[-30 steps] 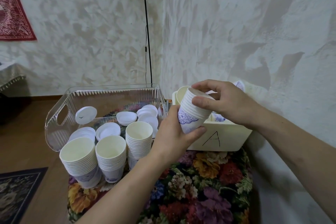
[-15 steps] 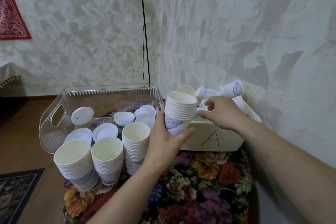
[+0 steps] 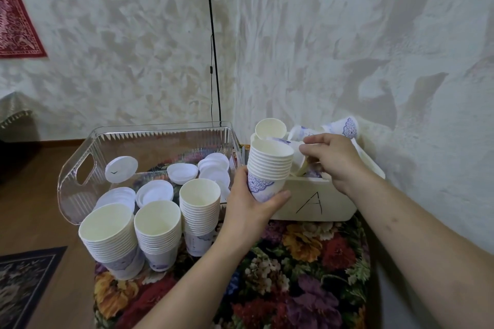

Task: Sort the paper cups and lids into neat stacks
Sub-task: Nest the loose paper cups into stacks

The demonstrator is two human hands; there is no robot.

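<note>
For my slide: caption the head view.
Left hand holds a cup stack; right hand reaches into bin A.

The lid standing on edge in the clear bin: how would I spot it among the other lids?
Find the clear bin left of the box marked A. At its left end, beside the handle cutout, one white lid leans upright against the wall. The other lids lie flat or in piles; this one alone faces you.

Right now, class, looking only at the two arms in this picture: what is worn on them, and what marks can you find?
Both arms are bare as far as the frame shows: no sleeves, gloves, watch, bracelets or rings visible. The left hand has short, unpainted nails on its fingers. The right hand is likewise unadorned; a few small dark spots mark its forearm.
</note>
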